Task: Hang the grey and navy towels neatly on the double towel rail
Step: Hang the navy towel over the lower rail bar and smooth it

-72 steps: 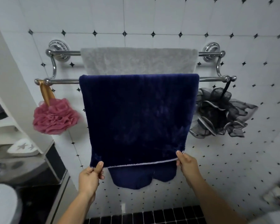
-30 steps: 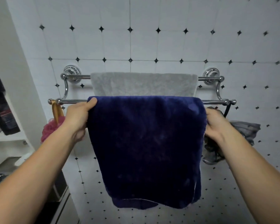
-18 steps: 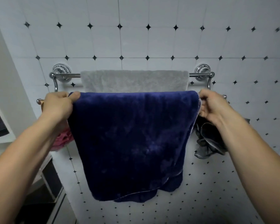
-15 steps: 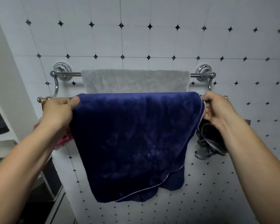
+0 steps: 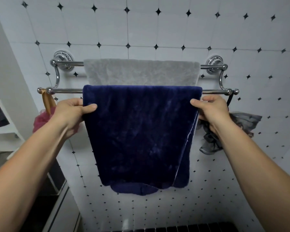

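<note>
Both hands pinch the navy towel (image 5: 137,131) on the front bar.
Left hand (image 5: 72,111) and right hand (image 5: 209,109) clamp its side edges (grey towel (image 5: 141,72) hangs on the bar behind).

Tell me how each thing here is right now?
grey towel: draped over back bar.
navy towel: draped over front bar, bottom edges uneven.
left hand: pinching navy towel's left edge.
right hand: pinching its right edge.
pink pouf: hanging.
grey pouf: hanging.
</note>
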`<state>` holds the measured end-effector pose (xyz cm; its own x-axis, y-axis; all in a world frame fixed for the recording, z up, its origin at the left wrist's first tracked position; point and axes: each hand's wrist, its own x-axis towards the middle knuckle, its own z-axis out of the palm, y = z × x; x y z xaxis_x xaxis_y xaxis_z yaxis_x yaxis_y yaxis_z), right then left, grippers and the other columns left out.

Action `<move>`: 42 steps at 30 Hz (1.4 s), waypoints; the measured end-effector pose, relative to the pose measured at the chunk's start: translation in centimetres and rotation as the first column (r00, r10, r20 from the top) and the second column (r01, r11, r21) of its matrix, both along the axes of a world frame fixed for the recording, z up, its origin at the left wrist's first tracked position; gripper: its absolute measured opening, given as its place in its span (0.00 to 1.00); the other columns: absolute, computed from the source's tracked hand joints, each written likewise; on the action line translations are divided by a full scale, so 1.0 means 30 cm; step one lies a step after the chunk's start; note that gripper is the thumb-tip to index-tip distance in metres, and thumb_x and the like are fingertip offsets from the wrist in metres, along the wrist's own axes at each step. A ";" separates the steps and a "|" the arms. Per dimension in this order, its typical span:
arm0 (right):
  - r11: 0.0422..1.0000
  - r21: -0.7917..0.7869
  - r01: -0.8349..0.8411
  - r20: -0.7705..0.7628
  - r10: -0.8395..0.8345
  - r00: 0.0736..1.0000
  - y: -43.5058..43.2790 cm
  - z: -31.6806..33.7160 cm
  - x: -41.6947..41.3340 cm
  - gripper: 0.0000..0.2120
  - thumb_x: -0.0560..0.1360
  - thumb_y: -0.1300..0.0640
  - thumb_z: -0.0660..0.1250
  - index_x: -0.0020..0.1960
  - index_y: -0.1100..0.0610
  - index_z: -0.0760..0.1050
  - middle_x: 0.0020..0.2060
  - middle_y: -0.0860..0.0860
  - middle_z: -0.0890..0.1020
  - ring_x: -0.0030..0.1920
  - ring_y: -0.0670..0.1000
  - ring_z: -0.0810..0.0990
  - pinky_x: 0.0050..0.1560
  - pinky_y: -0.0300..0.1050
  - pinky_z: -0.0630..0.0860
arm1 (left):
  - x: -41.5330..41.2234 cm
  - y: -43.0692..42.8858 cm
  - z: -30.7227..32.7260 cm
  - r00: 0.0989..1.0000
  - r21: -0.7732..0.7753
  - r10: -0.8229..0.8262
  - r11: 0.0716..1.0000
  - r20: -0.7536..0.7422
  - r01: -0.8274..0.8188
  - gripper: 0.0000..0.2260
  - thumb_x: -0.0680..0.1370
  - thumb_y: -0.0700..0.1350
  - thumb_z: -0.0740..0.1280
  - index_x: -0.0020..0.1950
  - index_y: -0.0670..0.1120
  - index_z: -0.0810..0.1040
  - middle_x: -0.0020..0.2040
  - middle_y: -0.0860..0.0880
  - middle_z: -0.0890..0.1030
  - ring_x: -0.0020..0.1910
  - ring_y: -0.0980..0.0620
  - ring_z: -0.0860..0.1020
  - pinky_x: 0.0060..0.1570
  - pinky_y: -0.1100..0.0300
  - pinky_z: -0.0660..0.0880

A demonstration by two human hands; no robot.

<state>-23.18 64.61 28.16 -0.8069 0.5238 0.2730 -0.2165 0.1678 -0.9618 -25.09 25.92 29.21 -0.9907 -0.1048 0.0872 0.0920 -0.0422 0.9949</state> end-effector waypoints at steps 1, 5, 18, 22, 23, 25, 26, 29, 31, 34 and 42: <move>1.000 0.012 0.025 -0.015 -0.025 1.000 0.002 -0.013 -0.005 0.14 0.63 0.55 0.79 0.41 0.51 0.74 0.38 0.49 0.81 0.36 0.49 0.84 0.31 0.41 0.80 | 0.001 -0.005 -0.006 1.000 -0.013 0.002 1.000 0.000 -0.002 0.06 0.73 0.33 0.71 0.40 0.41 0.76 0.44 0.38 0.82 0.40 0.45 0.82 0.36 0.56 0.80; 0.998 0.052 -0.032 0.022 0.031 0.999 0.007 -0.064 -0.028 0.14 0.63 0.53 0.79 0.43 0.54 0.78 0.43 0.55 0.85 0.44 0.56 0.85 0.44 0.52 0.82 | -0.006 -0.012 -0.036 0.999 -0.024 -0.041 0.999 -0.025 0.041 0.09 0.72 0.31 0.72 0.39 0.42 0.75 0.39 0.43 0.84 0.35 0.48 0.83 0.29 0.62 0.80; 0.930 0.090 -0.355 0.514 0.262 0.817 0.059 -0.363 -0.010 0.15 0.69 0.60 0.76 0.52 0.67 0.80 0.49 0.55 0.85 0.45 0.51 0.83 0.38 0.36 0.76 | -0.039 0.001 -0.176 0.980 -0.094 -0.194 0.976 0.045 0.198 0.16 0.67 0.28 0.72 0.52 0.41 0.82 0.56 0.40 0.83 0.53 0.42 0.83 0.56 0.48 0.77; 0.958 0.014 -0.287 0.375 0.262 0.889 0.096 -0.341 -0.005 0.05 0.76 0.65 0.67 0.51 0.61 0.78 0.44 0.52 0.84 0.38 0.45 0.84 0.36 0.36 0.79 | -0.058 -0.013 -0.161 0.978 -0.109 -0.204 0.972 0.037 0.207 0.20 0.59 0.31 0.76 0.50 0.41 0.83 0.50 0.46 0.86 0.50 0.47 0.85 0.45 0.59 0.81; 0.963 0.012 -0.268 0.338 0.248 0.908 0.098 -0.333 -0.004 0.03 0.77 0.65 0.66 0.49 0.59 0.77 0.44 0.52 0.83 0.39 0.46 0.84 0.38 0.38 0.80 | -0.061 -0.012 -0.157 0.980 -0.097 -0.199 0.975 0.027 0.200 0.21 0.59 0.31 0.76 0.51 0.40 0.83 0.50 0.46 0.86 0.50 0.47 0.85 0.43 0.60 0.81; 0.969 0.008 -0.248 0.283 0.235 0.930 0.098 -0.329 -0.002 0.03 0.78 0.64 0.64 0.48 0.58 0.75 0.44 0.52 0.82 0.42 0.48 0.82 0.40 0.38 0.80 | -0.063 -0.005 -0.165 0.983 -0.070 -0.185 0.980 0.012 0.185 0.22 0.58 0.31 0.76 0.52 0.40 0.82 0.51 0.46 0.86 0.50 0.47 0.85 0.43 0.61 0.81; 0.966 0.007 -0.260 0.267 0.248 0.931 0.096 -0.333 0.000 0.02 0.78 0.64 0.64 0.50 0.59 0.75 0.45 0.52 0.82 0.42 0.47 0.82 0.39 0.37 0.80 | -0.061 -0.003 -0.169 0.982 -0.064 -0.187 0.980 0.006 0.187 0.22 0.59 0.32 0.76 0.52 0.40 0.82 0.51 0.46 0.86 0.50 0.47 0.85 0.44 0.60 0.81; 0.945 -0.017 -0.327 0.248 0.321 0.914 0.082 -0.345 0.015 0.08 0.77 0.63 0.67 0.56 0.62 0.77 0.47 0.52 0.85 0.43 0.46 0.84 0.42 0.38 0.79 | -0.053 -0.003 -0.153 0.971 -0.056 -0.239 0.969 0.003 0.239 0.14 0.65 0.39 0.75 0.50 0.42 0.84 0.56 0.44 0.84 0.51 0.48 0.84 0.47 0.58 0.81; 0.941 -0.046 -0.334 0.190 0.337 0.922 0.075 -0.335 0.023 0.09 0.75 0.63 0.69 0.55 0.61 0.78 0.44 0.50 0.87 0.45 0.48 0.85 0.45 0.42 0.80 | -0.052 -0.009 -0.113 0.974 -0.019 -0.227 0.974 -0.005 0.226 0.13 0.72 0.47 0.73 0.54 0.44 0.83 0.59 0.45 0.83 0.55 0.46 0.82 0.54 0.48 0.80; 0.945 -0.067 -0.320 0.039 0.323 0.946 0.044 -0.282 0.024 0.03 0.74 0.60 0.70 0.48 0.56 0.79 0.40 0.48 0.87 0.43 0.48 0.84 0.46 0.44 0.81 | -0.040 -0.008 -0.039 0.996 0.075 -0.091 0.993 -0.013 0.091 0.14 0.73 0.54 0.71 0.54 0.48 0.83 0.56 0.46 0.84 0.56 0.41 0.81 0.57 0.40 0.76; 0.993 -0.074 -0.086 -0.065 0.082 0.995 -0.009 -0.119 -0.006 0.08 0.76 0.53 0.66 0.44 0.58 0.75 0.39 0.56 0.80 0.38 0.53 0.78 0.37 0.48 0.77 | -0.014 0.023 -0.010 0.995 0.034 0.039 0.999 -0.091 -0.036 0.08 0.74 0.43 0.73 0.36 0.47 0.77 0.34 0.45 0.82 0.31 0.47 0.79 0.25 0.56 0.77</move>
